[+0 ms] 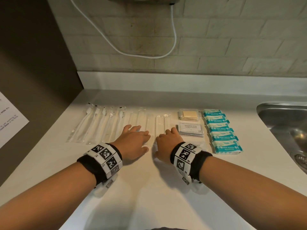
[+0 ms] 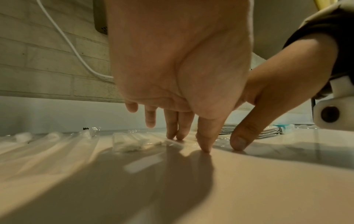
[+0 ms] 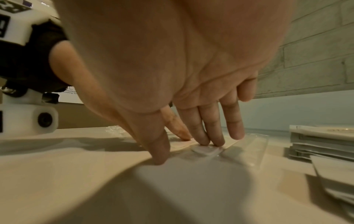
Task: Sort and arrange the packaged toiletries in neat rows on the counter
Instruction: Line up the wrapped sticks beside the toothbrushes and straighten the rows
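Packaged toiletries lie in rows on the white counter (image 1: 149, 188). From left to right there are wrapped toothbrushes (image 1: 93, 123), long white packs in clear wrap (image 1: 159, 125), yellow soaps (image 1: 189, 115), shampoo sachets (image 1: 191, 130) and teal wipe packs (image 1: 222, 131). My left hand (image 1: 141, 138) rests flat on the white packs, and its fingertips (image 2: 180, 136) press the wrap. My right hand (image 1: 164, 143) lies beside it with straight fingers (image 3: 212, 136) pressing a clear-wrapped pack (image 3: 245, 150). Both thumbs touch the counter. Neither hand grips anything.
A steel sink (image 1: 285, 127) is set in the counter at the right. A printed sheet (image 1: 10, 118) hangs on the dark panel at the left. A white cable (image 1: 174, 39) loops on the tiled wall behind.
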Available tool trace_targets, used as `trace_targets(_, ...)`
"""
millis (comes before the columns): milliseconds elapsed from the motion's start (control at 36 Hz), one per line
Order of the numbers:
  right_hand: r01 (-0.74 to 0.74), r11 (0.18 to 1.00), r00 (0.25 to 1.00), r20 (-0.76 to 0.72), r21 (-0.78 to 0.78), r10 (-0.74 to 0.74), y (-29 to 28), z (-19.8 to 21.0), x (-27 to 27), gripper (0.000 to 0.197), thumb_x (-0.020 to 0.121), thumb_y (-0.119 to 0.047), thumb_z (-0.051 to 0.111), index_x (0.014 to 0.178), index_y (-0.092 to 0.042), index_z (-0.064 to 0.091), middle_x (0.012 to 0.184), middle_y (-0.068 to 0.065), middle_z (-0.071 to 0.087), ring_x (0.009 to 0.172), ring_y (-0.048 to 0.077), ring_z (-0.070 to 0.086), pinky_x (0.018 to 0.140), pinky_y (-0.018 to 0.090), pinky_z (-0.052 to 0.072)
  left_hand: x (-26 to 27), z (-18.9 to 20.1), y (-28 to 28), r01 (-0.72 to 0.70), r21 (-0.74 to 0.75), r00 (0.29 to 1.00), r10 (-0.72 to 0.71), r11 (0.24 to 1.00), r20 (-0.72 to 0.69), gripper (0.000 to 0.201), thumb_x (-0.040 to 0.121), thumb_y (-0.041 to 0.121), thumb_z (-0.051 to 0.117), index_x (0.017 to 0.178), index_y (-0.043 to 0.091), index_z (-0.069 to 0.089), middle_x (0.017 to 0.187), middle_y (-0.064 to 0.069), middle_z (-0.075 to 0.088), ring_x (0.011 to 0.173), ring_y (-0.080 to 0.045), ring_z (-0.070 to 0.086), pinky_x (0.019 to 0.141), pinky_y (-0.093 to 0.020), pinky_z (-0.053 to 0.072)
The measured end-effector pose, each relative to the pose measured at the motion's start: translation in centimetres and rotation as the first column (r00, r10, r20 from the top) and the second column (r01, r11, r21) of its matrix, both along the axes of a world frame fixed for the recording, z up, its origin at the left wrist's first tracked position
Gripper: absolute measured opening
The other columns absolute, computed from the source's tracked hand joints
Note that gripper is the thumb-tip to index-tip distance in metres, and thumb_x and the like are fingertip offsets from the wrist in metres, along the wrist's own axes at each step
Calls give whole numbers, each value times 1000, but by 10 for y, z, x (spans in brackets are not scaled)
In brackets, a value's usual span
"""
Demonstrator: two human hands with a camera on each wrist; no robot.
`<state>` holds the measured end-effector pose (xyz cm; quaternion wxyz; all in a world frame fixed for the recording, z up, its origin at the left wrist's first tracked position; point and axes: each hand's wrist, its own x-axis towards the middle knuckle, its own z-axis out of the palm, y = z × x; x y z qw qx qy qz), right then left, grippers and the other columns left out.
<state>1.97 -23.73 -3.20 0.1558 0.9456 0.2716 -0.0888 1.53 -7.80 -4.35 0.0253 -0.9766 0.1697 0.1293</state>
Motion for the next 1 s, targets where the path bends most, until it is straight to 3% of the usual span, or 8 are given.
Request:
trace_targets(278,7,1000,1000,-6,12,-7,1,-1,-1,38,93,-42,41,115,-17,58,113,2,62,114,23,48,99,39,26,2,3,0,4,-10,1000,-4,1000,-23,52,98,47,43,145,26,40,162,9,20,151,-26,7,118,-50,-1)
trace_targets(500,10,1000,1000,-29,22,-10,1,0,2,39,93,-42,43,120,-17,57,118,2,61,119,24,46,103,40,24,4,5,0,7,-2,999,-7,1000,-33,56,97,48,45,148,27,36,162,9,20,151,-25,6,119,-50,-1)
trace_targets(639,-18,995,1000,5,101,17,6,3,5,39,92,-40,44,121,-17,56,119,1,61,116,23,47,102,40,25,8,8,6,-57,-92,997,61,994,51,61,95,50,48,150,31,33,161,11,23,150,-19,8,119,-48,-2)
trace_targets(805,-62,992,997,-38,108,67,20,-4,10,58,92,-46,43,139,-13,40,136,4,50,128,24,42,111,45,17,8,10,16,-114,45,993,113,992,26,62,95,51,46,151,26,32,161,8,22,151,-22,5,120,-50,-3)
trace_targets(1000,-74,993,992,-96,89,82,23,-13,13,67,92,-51,40,145,-11,32,143,6,42,133,25,38,114,47,11,-2,3,19,-99,43,995,100,994,-19,61,98,51,40,152,25,30,163,6,18,151,-24,3,120,-50,-4)
